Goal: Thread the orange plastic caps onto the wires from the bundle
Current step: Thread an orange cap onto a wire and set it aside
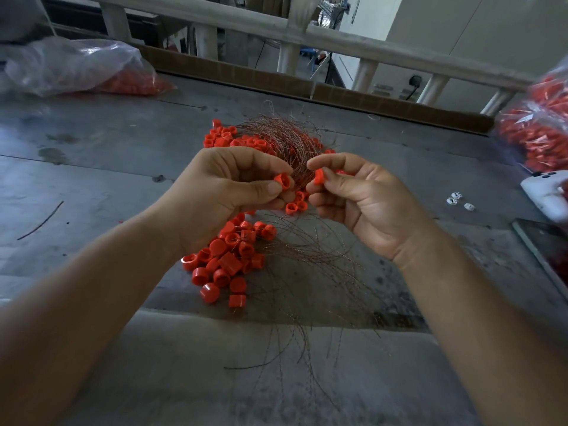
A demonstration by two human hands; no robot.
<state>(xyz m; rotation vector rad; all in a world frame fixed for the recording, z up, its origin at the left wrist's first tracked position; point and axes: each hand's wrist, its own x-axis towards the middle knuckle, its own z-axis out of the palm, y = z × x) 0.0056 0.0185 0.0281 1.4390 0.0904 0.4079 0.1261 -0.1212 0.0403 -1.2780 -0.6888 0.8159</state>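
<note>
Above the grey table (92,179), the left hand (233,192) is pinching one orange cap (282,181) by its side wall and the right hand (353,201) is pinching a second cap (319,176), both just beside the wire bundle (282,139). Caps are looking light, rigid and slick, wires fine and springy, so gripping a strand near its tip seems wise; whether one is entering a cap is hard to tell. Loose caps (227,262) are crowding underneath, stray strands tangling over them.

The left grip (227,192) and right grip (362,204) are bare, nails short, and the left forearm (92,287) and right forearm (476,302) unclothed.
</note>
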